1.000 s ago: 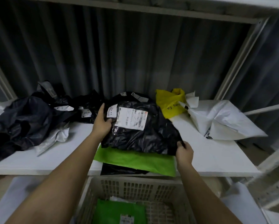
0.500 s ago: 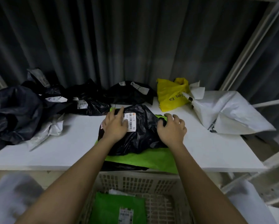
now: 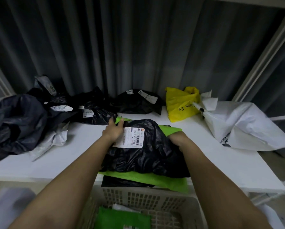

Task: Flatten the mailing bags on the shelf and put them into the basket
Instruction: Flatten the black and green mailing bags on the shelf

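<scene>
A crumpled black mailing bag [image 3: 146,156] with a white label lies mid-shelf on a green bag [image 3: 156,179], which covers another black bag [image 3: 122,183] at the shelf's front edge. My left hand [image 3: 114,131] rests flat on the top bag's far left corner, fingers straight, beside the label. My right hand [image 3: 177,138] is at the bag's right edge, its fingers hidden in the black plastic. The beige slotted basket [image 3: 138,198] stands below the shelf edge with a green bag [image 3: 122,219] inside.
On the white shelf [image 3: 72,162], several black bags [image 3: 94,111] lie at the back, with a big dark bag [image 3: 18,123] and a grey-white one [image 3: 54,139] to the left. A yellow bag [image 3: 179,104] and a large white bag [image 3: 240,128] sit right. A shelf post [image 3: 262,55] rises at right.
The black bag now lies wider and flatter with its label unfolded. My left hand slid to its far left corner. My right hand moved off the top to the right edge.
</scene>
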### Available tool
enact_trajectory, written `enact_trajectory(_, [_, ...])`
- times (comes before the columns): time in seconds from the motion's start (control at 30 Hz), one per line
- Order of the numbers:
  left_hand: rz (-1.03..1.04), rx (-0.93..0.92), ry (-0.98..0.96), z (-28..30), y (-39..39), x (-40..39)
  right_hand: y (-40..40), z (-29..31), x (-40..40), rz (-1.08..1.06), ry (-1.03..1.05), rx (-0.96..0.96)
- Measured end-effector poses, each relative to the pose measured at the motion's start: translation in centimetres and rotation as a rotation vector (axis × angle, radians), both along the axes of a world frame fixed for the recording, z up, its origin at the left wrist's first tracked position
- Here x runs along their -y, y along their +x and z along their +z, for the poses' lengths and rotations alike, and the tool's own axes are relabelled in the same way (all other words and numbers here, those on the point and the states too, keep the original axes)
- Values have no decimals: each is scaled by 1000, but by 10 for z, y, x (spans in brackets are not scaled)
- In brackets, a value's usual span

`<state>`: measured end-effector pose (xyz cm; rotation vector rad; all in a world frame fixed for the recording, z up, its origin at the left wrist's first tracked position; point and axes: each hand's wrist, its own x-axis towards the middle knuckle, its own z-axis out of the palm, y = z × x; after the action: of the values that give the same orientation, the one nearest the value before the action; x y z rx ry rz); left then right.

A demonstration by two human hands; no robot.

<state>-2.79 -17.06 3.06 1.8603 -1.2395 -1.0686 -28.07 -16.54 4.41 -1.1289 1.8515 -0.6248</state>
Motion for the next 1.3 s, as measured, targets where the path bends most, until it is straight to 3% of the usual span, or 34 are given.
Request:
enact_trajectory(0.2, [19,-63,30,6,14,1,-4,20,-23,-8,-493,316])
enact_trajectory(0.37, [-8,-182,-69,32,7,1,-4,43,-41,-32,-794,276])
enact_trajectory(0.5, [-117,-211,8,44,8,-5,0,58,-44,-99,-906,239])
enact_trajectory(0.7, [-374,-290,43,59,6,-24,-4,74,-45,-126,-900,250])
enact_trajectory(0.83, [-478,-188,-17,76,1,-39,-7,81,-50,-176,-870,222])
enact_trajectory(0.97, [-321,-183,-193,85,-3,-47,-9,84,-54,-151,-760,208])
enact_trajectory(1.1, [-96,-223,-379,96,-5,-49,-19,76,-51,-108,-715,-11])
enact_trajectory(1.3, [253,-269,-473,89,14,-28,-32,49,-36,-292,-585,87])
